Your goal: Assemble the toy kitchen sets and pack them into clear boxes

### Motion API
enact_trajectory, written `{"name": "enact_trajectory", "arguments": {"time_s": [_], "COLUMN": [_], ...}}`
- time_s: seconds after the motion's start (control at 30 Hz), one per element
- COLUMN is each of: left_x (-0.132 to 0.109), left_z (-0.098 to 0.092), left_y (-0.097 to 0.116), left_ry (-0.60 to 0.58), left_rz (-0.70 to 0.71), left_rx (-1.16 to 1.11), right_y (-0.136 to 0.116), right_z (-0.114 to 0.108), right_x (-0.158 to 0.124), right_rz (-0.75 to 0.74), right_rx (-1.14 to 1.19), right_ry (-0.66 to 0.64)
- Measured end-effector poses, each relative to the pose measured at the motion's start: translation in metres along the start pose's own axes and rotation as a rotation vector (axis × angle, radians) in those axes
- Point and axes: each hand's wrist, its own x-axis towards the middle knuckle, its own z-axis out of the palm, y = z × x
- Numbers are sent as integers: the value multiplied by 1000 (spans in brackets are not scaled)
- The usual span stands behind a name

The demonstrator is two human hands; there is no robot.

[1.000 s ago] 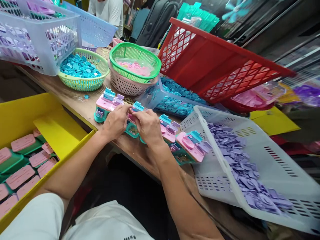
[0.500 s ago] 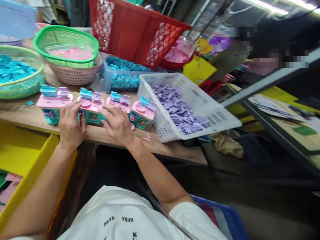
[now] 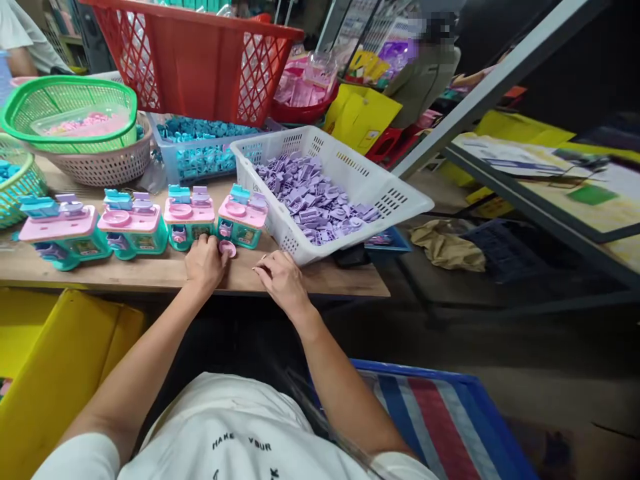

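Note:
Several pink-topped teal toy units stand in a row along the table; the rightmost is beside the white basket. My left hand is at the front of the third unit, fingers bent round a small pink round piece or just touching it; its grip is partly hidden. My right hand is over the table edge in front of the white basket, thumb and fingers pinched on tiny pink pieces that barely show. Blue and purple parts stand on the back of each unit.
The white basket holds purple parts. Behind the row are a blue bin, a pink basket, a green basket and a raised red basket. A yellow bin stands at the lower left. A person is at the upper left.
The view has swung right. Both hands have left the tops of the units: my left hand is now low by the pink round piece, and my right hand has moved right to the table's front, its fingers pinched.

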Motion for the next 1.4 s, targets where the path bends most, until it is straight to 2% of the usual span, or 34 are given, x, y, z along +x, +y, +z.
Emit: {"name": "enact_trajectory", "arguments": {"time_s": [0.1, 0.2, 0.3, 0.37, 0.43, 0.5, 0.57, 0.8, 0.93, 1.07, 1.17, 1.27, 1.4], "left_x": [1, -1, -7, -12, -17, -20, -21, -23, -23, -26, -29, -32, -38], "left_z": [4, 8, 7, 3, -3, -9, -12, -7, -11, -13, -13, -11, -9], "left_y": [0, 0, 3, 6, 11, 17, 20, 18, 13, 12, 14, 16, 18], "left_ry": [50, 52, -79, -211, -306, -322, -292, -305, -346, -341, -255, -79, 68], "left_rz": [-19, -28, -136, -253, -349, -411, -456, -546, -585, -552, -494, -372, -178], "left_rx": [-131, -506, -1012, -1260, -1398, -1473, -1509, -1590, -1620, -1623, -1560, -1460, -1302], "right_y": [-2, -4, -6, -9, -12, -16, -20, -25, -23, -20, -25, -38, -54], "right_z": [-2, -2, 0, 3, 5, 6, 6, 3, 2, 1, -3, -10, -15], "right_x": [4, 11, 21, 27, 29, 29, 28, 20, 15, 15, 17, 19, 20], "right_rz": [25, 41, 87, 141, 172, 157, 121, -51, -177, -196, -140, -43, -2], "right_rx": [-60, -130, -138, -35, 162, 349, 400, 103, 130, 210, 308, 417, 457], "right_ry": [-48, -105, -116, -61, 18, 66, 81, 176, 131, 164, 257, 338, 319]}}
